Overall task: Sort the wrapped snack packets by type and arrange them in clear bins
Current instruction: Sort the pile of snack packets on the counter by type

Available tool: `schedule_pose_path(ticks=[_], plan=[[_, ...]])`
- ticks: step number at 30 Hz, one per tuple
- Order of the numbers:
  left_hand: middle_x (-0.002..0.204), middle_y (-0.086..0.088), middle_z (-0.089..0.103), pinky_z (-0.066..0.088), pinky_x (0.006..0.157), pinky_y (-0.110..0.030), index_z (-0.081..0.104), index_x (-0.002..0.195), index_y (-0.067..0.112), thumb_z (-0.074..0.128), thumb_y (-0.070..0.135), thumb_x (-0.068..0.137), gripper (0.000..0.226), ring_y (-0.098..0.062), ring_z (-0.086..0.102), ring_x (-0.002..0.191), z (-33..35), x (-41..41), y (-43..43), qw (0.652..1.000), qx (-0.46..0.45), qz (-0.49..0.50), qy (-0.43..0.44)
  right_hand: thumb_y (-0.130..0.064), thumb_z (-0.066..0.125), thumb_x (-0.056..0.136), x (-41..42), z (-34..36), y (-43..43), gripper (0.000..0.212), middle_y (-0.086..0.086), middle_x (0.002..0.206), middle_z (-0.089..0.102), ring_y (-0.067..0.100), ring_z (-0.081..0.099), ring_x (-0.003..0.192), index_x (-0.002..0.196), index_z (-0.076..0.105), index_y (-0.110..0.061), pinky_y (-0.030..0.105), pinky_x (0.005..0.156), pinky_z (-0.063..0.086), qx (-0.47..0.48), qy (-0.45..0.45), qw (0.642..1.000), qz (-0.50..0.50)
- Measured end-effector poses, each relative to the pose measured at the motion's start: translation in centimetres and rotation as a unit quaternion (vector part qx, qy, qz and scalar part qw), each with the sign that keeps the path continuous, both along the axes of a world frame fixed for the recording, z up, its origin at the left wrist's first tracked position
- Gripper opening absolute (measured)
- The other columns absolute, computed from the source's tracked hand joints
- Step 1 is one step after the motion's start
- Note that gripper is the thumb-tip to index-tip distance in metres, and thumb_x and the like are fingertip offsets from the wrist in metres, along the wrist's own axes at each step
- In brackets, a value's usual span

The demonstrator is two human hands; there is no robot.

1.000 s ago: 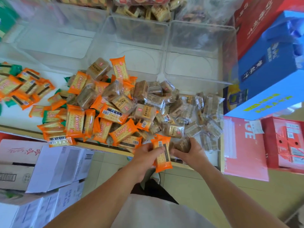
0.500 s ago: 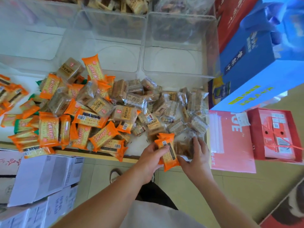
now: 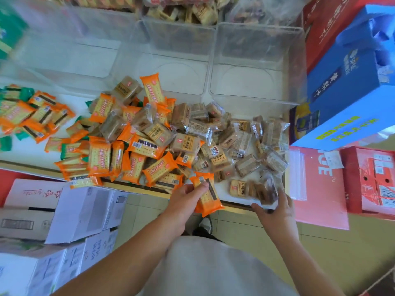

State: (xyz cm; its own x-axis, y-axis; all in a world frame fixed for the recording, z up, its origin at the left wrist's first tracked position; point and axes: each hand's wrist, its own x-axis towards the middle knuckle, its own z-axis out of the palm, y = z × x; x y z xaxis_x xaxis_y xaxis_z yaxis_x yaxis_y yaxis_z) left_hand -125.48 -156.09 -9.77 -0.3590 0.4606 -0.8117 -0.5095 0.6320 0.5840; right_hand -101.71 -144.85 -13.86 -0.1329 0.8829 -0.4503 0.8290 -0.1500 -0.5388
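Observation:
A heap of wrapped snack packets [image 3: 162, 135] covers the white table: orange ones on the left, clear-wrapped brown ones on the right. My left hand [image 3: 186, 199] grips an orange packet [image 3: 208, 194] over the table's front edge. To its right, my right hand [image 3: 275, 212] reaches onto clear-wrapped brown packets [image 3: 265, 191] at the front edge; blur hides whether its fingers close on them. Three clear bins stand behind the heap: left [image 3: 70, 60], middle [image 3: 171, 67] and right [image 3: 256, 73].
Orange and green packets [image 3: 32, 116] lie at the table's left end. White cardboard boxes [image 3: 85, 210] stand lower left. A blue carton [image 3: 350, 86] and red boxes [image 3: 367, 180] crowd the right side. More filled bins sit behind [image 3: 181, 9].
My right hand has moved right, away from the orange packet, onto the clear-wrapped packets at the table's edge. My left hand keeps hold of the orange packet.

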Motion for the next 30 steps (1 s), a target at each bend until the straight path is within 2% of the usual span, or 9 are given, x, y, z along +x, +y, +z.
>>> schedule_pose_path(ticks=[4, 7, 10, 15, 18, 21, 23, 26, 30], plan=[[0.1, 0.004, 0.079, 0.059, 0.095, -0.047, 0.073, 0.109, 0.026, 0.078, 0.049, 0.087, 0.032, -0.017, 0.076, 0.095, 0.4, -0.6, -1.0, 1.0, -0.002, 0.008, 0.01, -0.039, 0.076, 0.087, -1.5, 2.1, -1.0, 0.073, 0.004, 0.149, 0.044, 0.031, 0.047, 0.134, 0.149, 0.044, -0.019, 0.049, 0.091, 0.051, 0.085, -0.025, 0.996, -0.022], [0.095, 0.005, 0.08, 0.06, 0.094, -0.045, 0.075, 0.106, 0.023, 0.076, 0.045, 0.089, 0.027, -0.014, 0.076, 0.09, 1.5, -1.2, -0.9, 0.999, 0.015, 0.014, 0.026, -0.028, 0.078, 0.087, -5.4, 5.0, -1.4, 0.037, -0.002, 0.119, 0.065, 0.022, 0.064, 0.105, 0.12, 0.069, -0.016, 0.031, 0.073, 0.05, 0.204, 0.049, 0.974, 0.085], [0.095, 0.008, 0.08, 0.06, 0.092, -0.04, 0.076, 0.103, 0.023, 0.074, 0.041, 0.092, 0.021, -0.011, 0.076, 0.089, 3.6, -2.5, -1.3, 0.997, 0.051, 0.023, 0.059, -0.032, 0.073, 0.091, -10.9, 7.3, -1.2, 0.021, -0.015, 0.097, 0.072, -0.003, 0.066, 0.089, 0.11, 0.074, -0.024, 0.013, 0.075, 0.049, 0.049, 0.123, 0.977, 0.165], [0.097, 0.004, 0.079, 0.06, 0.081, -0.034, 0.073, 0.109, 0.027, 0.078, 0.048, 0.087, 0.03, -0.01, 0.076, 0.086, 6.6, -8.4, -4.2, 0.988, 0.081, 0.08, 0.109, -0.023, 0.069, 0.096, -20.6, 10.8, -2.2, 0.013, -0.013, 0.092, 0.075, -0.004, 0.067, 0.083, 0.106, 0.075, -0.026, 0.007, 0.069, 0.049, -0.093, 0.207, 0.955, 0.191], [0.092, 0.004, 0.077, 0.061, 0.068, -0.031, 0.067, 0.111, 0.028, 0.081, 0.053, 0.082, 0.041, -0.006, 0.074, 0.075, 8.1, -13.0, -6.0, 0.977, 0.07, 0.135, 0.15, -0.023, 0.062, 0.099, -26.7, 12.3, -3.9, 0.016, -0.011, 0.093, 0.074, 0.006, 0.068, 0.082, 0.108, 0.073, -0.031, 0.018, 0.067, 0.052, -0.082, 0.2, 0.947, 0.237], [0.08, 0.015, 0.072, 0.057, 0.07, -0.029, 0.064, 0.096, 0.039, 0.074, 0.049, 0.09, 0.015, 0.005, 0.066, 0.065, 9.2, -17.7, -7.8, 0.97, 0.066, 0.156, 0.172, -0.025, 0.058, 0.1, -32.9, 14.0, -5.8, 0.017, -0.012, 0.089, 0.071, 0.004, 0.064, 0.071, 0.109, 0.069, -0.034, 0.014, 0.059, 0.048, -0.066, 0.196, 0.937, 0.282], [0.085, 0.014, 0.073, 0.056, 0.077, -0.032, 0.068, 0.097, 0.039, 0.065, 0.04, 0.095, 0.004, -0.002, 0.069, 0.075, 9.5, -21.7, -9.1, 0.969, 0.078, 0.167, 0.164, -0.025, 0.059, 0.1, -37.5, 14.7, -7.1, 0.017, -0.014, 0.087, 0.07, 0.004, 0.064, 0.069, 0.11, 0.07, -0.033, 0.017, 0.058, 0.051, -0.059, 0.206, 0.93, 0.299], [0.095, 0.003, 0.071, 0.054, 0.08, -0.037, 0.069, 0.108, 0.027, 0.061, 0.035, 0.093, 0.019, -0.015, 0.067, 0.084, 9.7, -28.5, -11.1, 0.97, 0.081, 0.17, 0.156, -0.028, 0.062, 0.098, -44.5, 14.6, -9.2, 0.015, -0.014, 0.09, 0.072, 0.0, 0.066, 0.077, 0.109, 0.07, -0.035, 0.019, 0.068, 0.055, -0.048, 0.216, 0.925, 0.308], [0.104, 0.004, 0.075, 0.061, 0.089, -0.044, 0.07, 0.114, 0.036, 0.07, 0.048, 0.078, 0.038, -0.017, 0.074, 0.093, 9.0, -38.8, -14.0, 0.966, 0.048, 0.215, 0.137, -0.026, 0.062, 0.098, -53.3, 13.7, -12.1, 0.012, -0.013, 0.087, 0.072, -0.004, 0.064, 0.074, 0.104, 0.07, -0.033, 0.011, 0.063, 0.047, -0.072, 0.202, 0.923, 0.318]])
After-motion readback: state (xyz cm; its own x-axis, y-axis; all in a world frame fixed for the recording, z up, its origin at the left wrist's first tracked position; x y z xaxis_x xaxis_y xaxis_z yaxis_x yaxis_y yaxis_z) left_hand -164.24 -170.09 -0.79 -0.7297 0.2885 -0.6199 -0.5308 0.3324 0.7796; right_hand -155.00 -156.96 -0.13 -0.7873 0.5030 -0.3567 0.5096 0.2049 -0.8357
